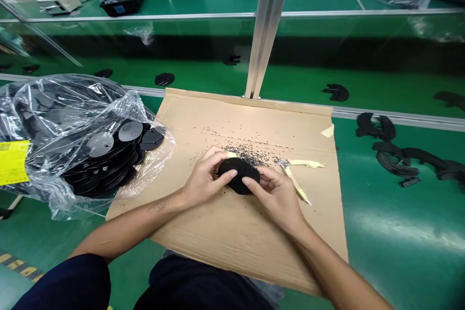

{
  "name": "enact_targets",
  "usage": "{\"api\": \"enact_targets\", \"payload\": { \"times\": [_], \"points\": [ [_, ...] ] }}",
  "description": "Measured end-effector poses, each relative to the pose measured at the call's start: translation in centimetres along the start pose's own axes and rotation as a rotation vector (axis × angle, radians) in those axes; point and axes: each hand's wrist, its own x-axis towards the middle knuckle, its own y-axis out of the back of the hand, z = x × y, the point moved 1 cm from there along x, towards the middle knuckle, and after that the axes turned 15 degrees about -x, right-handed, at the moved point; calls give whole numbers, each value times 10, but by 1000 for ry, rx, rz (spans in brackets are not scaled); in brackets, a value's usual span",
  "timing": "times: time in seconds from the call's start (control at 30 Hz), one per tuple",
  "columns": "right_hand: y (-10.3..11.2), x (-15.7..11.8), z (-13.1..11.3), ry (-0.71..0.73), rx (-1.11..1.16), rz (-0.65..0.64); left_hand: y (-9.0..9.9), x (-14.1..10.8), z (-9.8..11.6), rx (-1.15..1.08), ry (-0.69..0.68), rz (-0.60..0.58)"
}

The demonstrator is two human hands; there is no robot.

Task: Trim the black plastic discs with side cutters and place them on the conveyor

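Between my two hands I hold a black rounded plastic part (238, 174) over a cardboard sheet (203, 232). My left hand (207, 174) grips its left side, thumb on top and fingertips behind. On the right side my right hand (278, 191) pinches it, with the thumb on the face and the fingers curled beneath. Tiny black scraps (250, 155) lie scattered just beyond the part. Side cutters (296, 174) with pale yellow handles rest on the cardboard beside my right hand, their handles spread apart.
A clear plastic bag (76, 121) spills black discs (105, 164) at the left. Dark curved parts (395, 164) lie on the green table to the right. A metal post (269, 29) rises behind the cardboard. On the upper shelf stands a black bin (125, 2).
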Motion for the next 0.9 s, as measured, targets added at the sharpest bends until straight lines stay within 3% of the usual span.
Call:
{"api": "enact_targets", "payload": {
  "times": [0.33,0.53,0.8,0.9],
  "points": [
    [-1,-4,0,117,-181,59,-2,-2,-2,-7,-4,-33],
    [3,-4,-7,182,-330,13,0,-3,-1,42,-127,-108],
    [5,-9,-15,414,-570,130,1,-3,2,-18,-180,-40],
    [5,-11,-15,520,-626,138,6,0,4,6,-285,-101]
  ]
}}
